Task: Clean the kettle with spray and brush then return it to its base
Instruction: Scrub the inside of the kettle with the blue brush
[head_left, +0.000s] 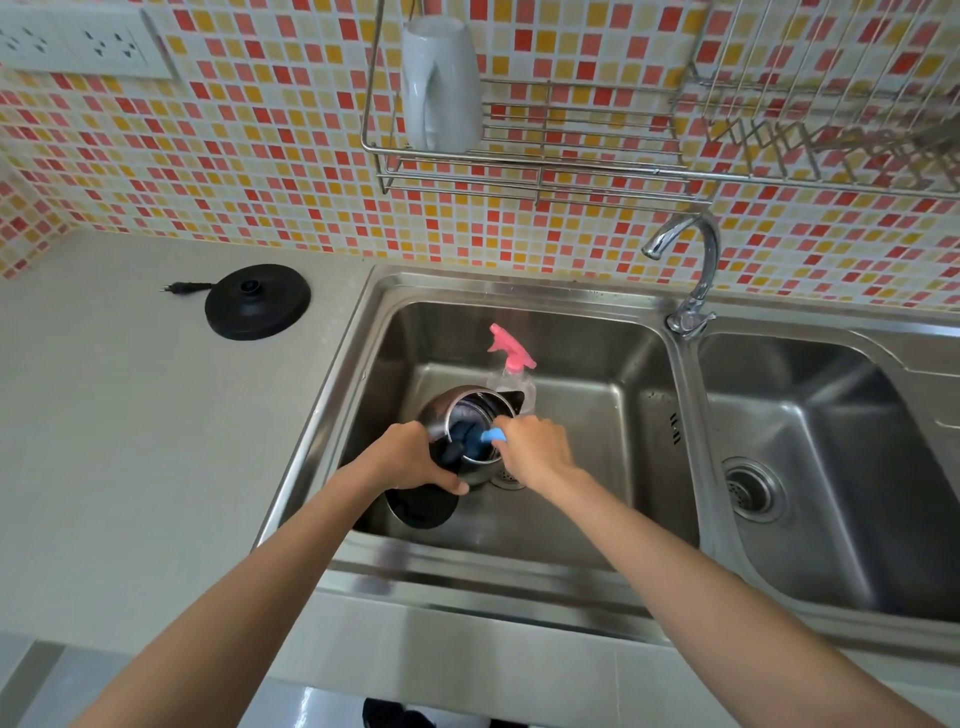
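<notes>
Left hand (415, 460) grips the kettle (439, 410) in the sink (597, 395). Its open mouth is just left of the right hand (535, 447), which holds the brush (491, 435) dipped inside. Base (258, 301) sits well left, on the worktop (130, 441).

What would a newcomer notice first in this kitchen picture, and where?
The left hand grips the steel kettle in the left sink basin while the right hand holds a blue brush at its mouth. A pink-topped spray bottle stands just behind the kettle; the black base sits on the counter further left.
</notes>
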